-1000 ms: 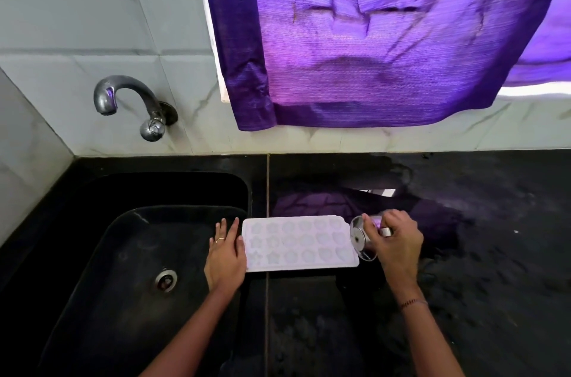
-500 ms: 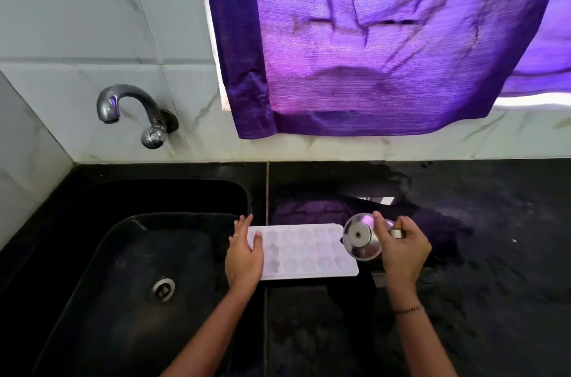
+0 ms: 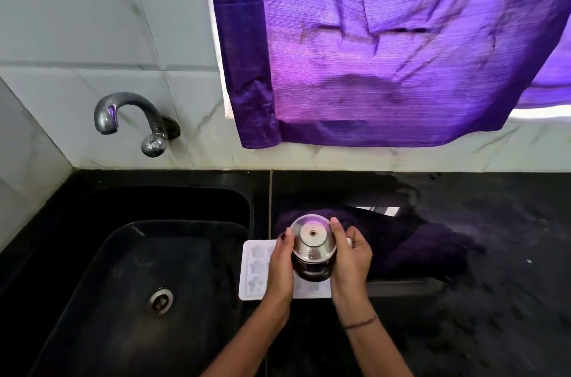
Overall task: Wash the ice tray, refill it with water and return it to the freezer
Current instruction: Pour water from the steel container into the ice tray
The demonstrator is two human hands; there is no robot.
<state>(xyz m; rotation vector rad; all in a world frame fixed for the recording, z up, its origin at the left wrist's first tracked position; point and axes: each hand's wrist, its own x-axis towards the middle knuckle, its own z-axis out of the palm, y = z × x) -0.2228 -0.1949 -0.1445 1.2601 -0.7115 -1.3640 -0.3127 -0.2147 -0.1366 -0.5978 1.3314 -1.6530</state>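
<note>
A white ice tray with star-shaped cells lies flat on the black counter, just right of the sink. Only its left end and front edge show; my hands hide the middle. Above it I hold a small steel pot upside down, its round base facing me. My left hand grips the pot's left side and my right hand grips its right side. I cannot tell whether water is running out of it.
A black sink with a metal drain lies on the left. A steel tap sticks out of the tiled wall above it. A purple curtain hangs behind. The black counter stretches right.
My right hand carried the steel pot from the tray's right end to over its middle and turned it base up. My left hand left the tray's left edge and took hold of the pot.
</note>
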